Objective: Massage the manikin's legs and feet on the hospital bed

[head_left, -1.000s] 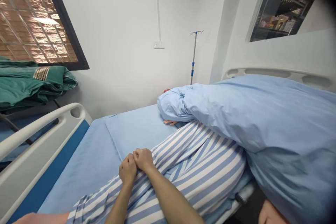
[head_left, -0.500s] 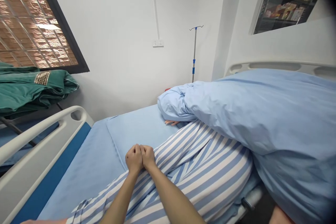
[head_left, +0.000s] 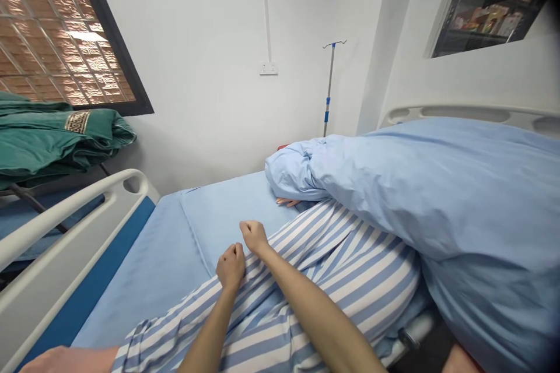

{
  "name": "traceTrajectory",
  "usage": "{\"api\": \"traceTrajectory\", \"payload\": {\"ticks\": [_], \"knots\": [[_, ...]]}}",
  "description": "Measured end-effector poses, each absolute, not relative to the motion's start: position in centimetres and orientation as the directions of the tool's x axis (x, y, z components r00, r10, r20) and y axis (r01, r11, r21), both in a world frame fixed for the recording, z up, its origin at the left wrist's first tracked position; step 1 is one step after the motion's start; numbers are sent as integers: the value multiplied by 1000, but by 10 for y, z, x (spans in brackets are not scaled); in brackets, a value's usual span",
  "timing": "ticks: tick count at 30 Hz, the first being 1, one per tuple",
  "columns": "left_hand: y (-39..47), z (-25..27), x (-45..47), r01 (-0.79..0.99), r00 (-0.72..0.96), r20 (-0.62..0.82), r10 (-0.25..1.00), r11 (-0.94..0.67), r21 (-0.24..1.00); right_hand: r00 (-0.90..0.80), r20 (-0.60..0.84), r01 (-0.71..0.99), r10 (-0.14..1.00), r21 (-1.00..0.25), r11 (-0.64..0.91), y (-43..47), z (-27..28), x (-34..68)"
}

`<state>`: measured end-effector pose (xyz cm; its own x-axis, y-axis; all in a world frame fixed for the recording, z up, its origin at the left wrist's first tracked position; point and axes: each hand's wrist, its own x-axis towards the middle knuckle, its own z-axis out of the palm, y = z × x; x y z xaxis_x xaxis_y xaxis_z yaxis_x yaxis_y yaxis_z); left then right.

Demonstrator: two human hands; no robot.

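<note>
My left hand is closed in a fist at the edge of the striped trousers, over the legs of a figure lying on the bed. My right hand, also a fist, is a little farther off and to the right, beside the upper leg. Nothing shows in either fist, and the two are apart. Whether they press on the cloth or hover just over it, I cannot tell. A light blue quilt covers the figure's upper part. Fingers of the figure's hand stick out under its edge.
The blue bed sheet stretches beyond the legs. At left stands the bed's end board, with a folded green cloth behind it. A drip stand rises by the white wall. The figure's bare foot lies at lower left.
My fists were together over the legs; now they are apart. The right has moved farther off and to the right, the left slightly right. The view has shifted a little.
</note>
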<state>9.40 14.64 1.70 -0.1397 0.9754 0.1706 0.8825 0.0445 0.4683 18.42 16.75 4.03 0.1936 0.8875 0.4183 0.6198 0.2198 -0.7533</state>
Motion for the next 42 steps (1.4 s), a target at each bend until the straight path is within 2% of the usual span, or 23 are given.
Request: {"api": "traceTrajectory", "payload": {"ticks": [4,9,15,18,21,24,26,28,30,33,35,39,42], "knots": [[147,11,92,864,-129,174,976,25,503,111,448,745,887,-629,224,159,21,183],[153,18,92,835,-89,183,979,-27,549,147,453,717,880,-661,220,160,11,180],[165,50,119,749,-56,313,948,-167,641,246,372,428,895,-870,244,169,18,190],[164,42,133,752,-102,256,961,-94,653,310,324,259,894,-933,249,175,15,193],[158,23,137,839,-139,182,973,18,543,404,286,200,869,-955,221,179,10,192],[155,13,136,881,-147,138,979,66,469,443,299,293,845,-939,179,178,11,191],[154,14,136,887,-137,132,982,62,457,400,315,418,860,-898,135,175,20,194],[154,16,136,894,-117,140,983,43,447,284,381,586,880,-795,155,171,36,200],[153,18,137,895,-116,125,985,49,444,116,468,737,876,-632,240,167,54,207],[154,17,138,888,-140,92,986,84,453,-45,498,830,866,-464,310,163,71,214],[155,16,139,881,-137,95,986,77,466,-31,470,835,882,-473,282,162,66,217],[157,14,138,862,-143,124,982,62,504,78,402,774,912,-601,199,160,35,221],[156,14,138,831,-156,133,979,57,553,116,426,688,897,-686,237,163,20,223]]}}
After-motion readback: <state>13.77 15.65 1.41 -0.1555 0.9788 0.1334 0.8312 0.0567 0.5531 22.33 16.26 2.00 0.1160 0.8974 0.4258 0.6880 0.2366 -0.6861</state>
